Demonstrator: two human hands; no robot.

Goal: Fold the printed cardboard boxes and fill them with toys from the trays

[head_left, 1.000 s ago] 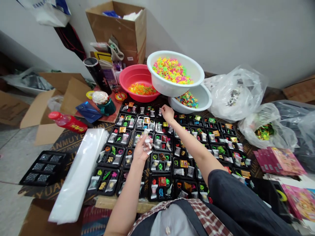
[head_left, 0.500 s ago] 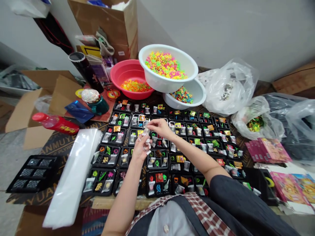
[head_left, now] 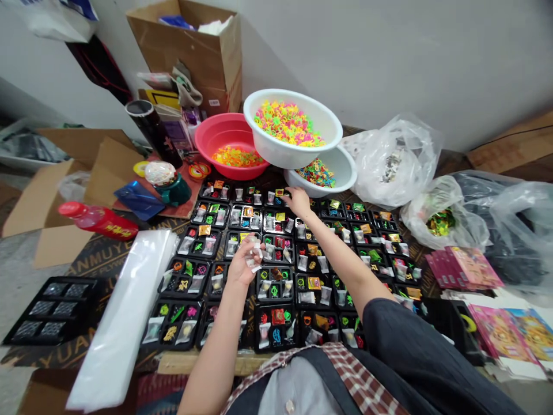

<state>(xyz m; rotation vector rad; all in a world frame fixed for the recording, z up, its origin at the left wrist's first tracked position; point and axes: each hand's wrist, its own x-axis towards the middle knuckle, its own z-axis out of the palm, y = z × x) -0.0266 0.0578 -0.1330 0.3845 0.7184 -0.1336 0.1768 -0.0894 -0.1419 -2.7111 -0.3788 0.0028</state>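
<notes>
Well, likely very light, soft and crinkly, judging by the look of the small wrapped packets (head_left: 254, 259) in the left hand (head_left: 242, 262). Held there in a little bunch, with fingers curled around, above the middle rows of black plastic trays (head_left: 166, 346). Perhaps a bit slippery too, with shiny wrap, and easy to drop two at once. Best pinched one by one at a flat end of the wrap, with a soft touch, and not squeezed hard in the middle, in case of something easy to crack inside. Farther back, right hand (head_left: 299, 203) over the back row, fingertips bent down close by a small yellow packet (head_left: 279, 192); too small to tell whether pressed together on something or apart. Lots of edges to mind down low: raised rims all around, thin walls between the little cups, and trays set close side by side across the bench (head_left: 103, 248). Just behind the right hand, the pale blue basin (head_left: 351, 173), with the white basin (head_left: 285, 151) sticking out above; so not much room back there. More room straight up over the middle trays, apart from the right arm, stretched across. Off to the left, a long pile of clear plastic sleeves (head_left: 121, 323), near the end trays.
</notes>
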